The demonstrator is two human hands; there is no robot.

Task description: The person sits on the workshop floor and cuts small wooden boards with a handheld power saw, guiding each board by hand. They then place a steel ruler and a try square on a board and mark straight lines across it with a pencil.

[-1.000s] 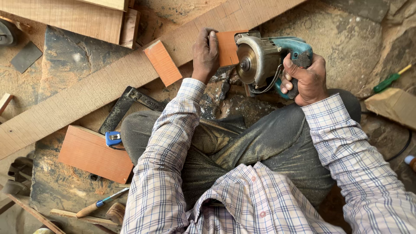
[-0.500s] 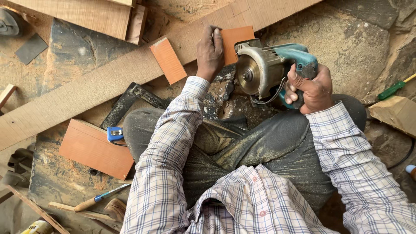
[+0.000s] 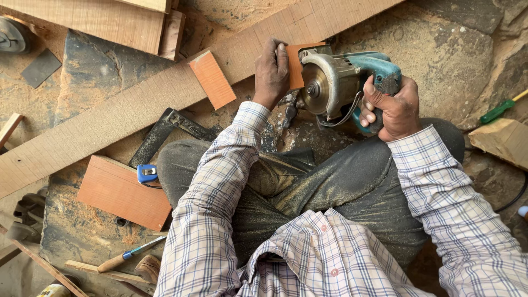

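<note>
My left hand (image 3: 272, 71) presses flat on a small orange wood piece (image 3: 296, 69) that lies on a long pale plank (image 3: 137, 110). My right hand (image 3: 393, 107) grips the teal handle of a circular saw (image 3: 335, 82), whose round metal blade guard sits against the right edge of that piece. A second orange wood block (image 3: 212, 78) rests on the plank just left of my left hand. I sit cross-legged in dusty dark trousers, with both checked sleeves in view.
An orange board (image 3: 124, 191) and a blue tape measure (image 3: 146, 173) lie by my left knee, beside a dark metal tool (image 3: 165, 135). A chisel (image 3: 129, 257) lies lower left. A green-handled screwdriver (image 3: 498, 111) and a wood block (image 3: 503, 140) sit at right. Boards (image 3: 104, 22) lie upper left.
The saw and my right hand have shifted slightly left, closer to the small orange piece under my left hand. The left hand stays pressed on it.
</note>
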